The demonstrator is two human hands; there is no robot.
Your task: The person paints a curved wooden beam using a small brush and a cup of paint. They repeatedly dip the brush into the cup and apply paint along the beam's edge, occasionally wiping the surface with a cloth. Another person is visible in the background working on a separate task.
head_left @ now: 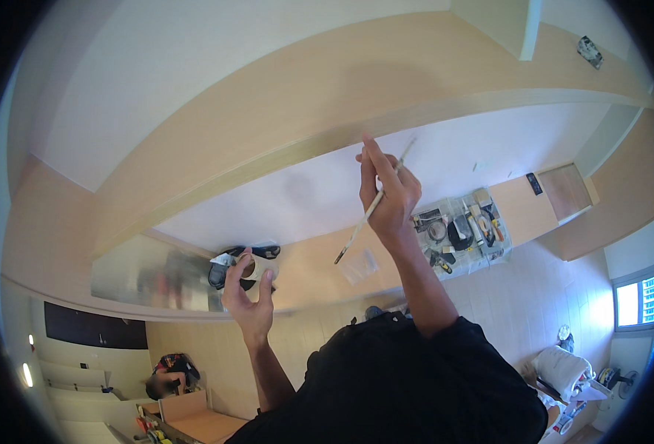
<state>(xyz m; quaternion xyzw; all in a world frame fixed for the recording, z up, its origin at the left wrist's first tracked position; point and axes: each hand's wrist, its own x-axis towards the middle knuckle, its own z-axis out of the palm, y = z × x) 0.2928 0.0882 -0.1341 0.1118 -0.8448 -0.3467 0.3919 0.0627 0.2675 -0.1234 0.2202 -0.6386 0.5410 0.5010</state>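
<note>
My right hand (pixel 390 191) is raised in front of the wooden shelf edge (pixel 290 154), gripping a thin paintbrush (pixel 358 235). The brush slants across the hand, its dark tip pointing down and left. An extended fingertip is at the lower side of the shelf edge; whether it touches, I cannot tell. Lower and to the left, my left hand (pixel 250 303) curls its thumb and fingers around a small pale round cup (pixel 266 265) with a brownish inside. Behind that cup lies a dark bag-like item (pixel 217 277) on the lower wooden surface.
A plastic-covered patch (pixel 456 231) bearing several tools lies right of my right arm. A clear plastic sheet (pixel 359 266) lies on the lower wooden surface (pixel 308 277). Another person (pixel 173 374) is bent over at the lower left. A white sack (pixel 564 370) stands at the lower right.
</note>
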